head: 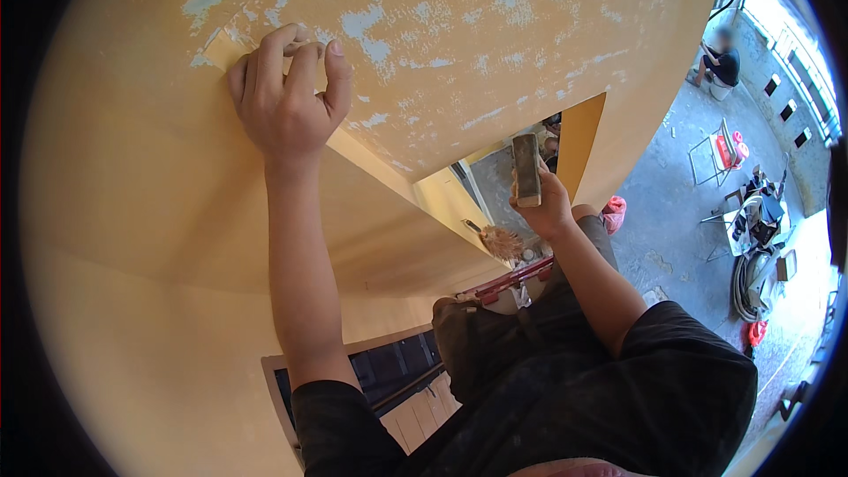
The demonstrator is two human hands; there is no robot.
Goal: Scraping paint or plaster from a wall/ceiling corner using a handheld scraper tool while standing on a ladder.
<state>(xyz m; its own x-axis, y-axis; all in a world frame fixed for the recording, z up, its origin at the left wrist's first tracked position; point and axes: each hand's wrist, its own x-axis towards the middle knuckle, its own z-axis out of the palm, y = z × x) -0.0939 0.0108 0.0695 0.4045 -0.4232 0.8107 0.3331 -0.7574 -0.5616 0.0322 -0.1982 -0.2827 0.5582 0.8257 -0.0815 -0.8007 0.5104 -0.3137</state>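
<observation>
My left hand (285,93) is raised against the edge of a yellow-painted wall (371,159), its fingers bent and spread apart; no tool shows in it. Pale patches mark the paint beside and beyond it. Lower to the right, my right hand (546,205) holds a dark rectangular block with a pale rim, probably a sanding block (527,169), broad face up. The block is in front of an opening in the wall and apart from the painted surface. Part of my right fingers is hidden behind the block.
Below are a straw-coloured brush or broom head (501,242) and a red metal frame (513,283) near my legs. On the concrete floor at right stand a folding chair (712,152), a coiled hose (748,288) and a cluttered stand (735,232). Another person (724,66) sits far off.
</observation>
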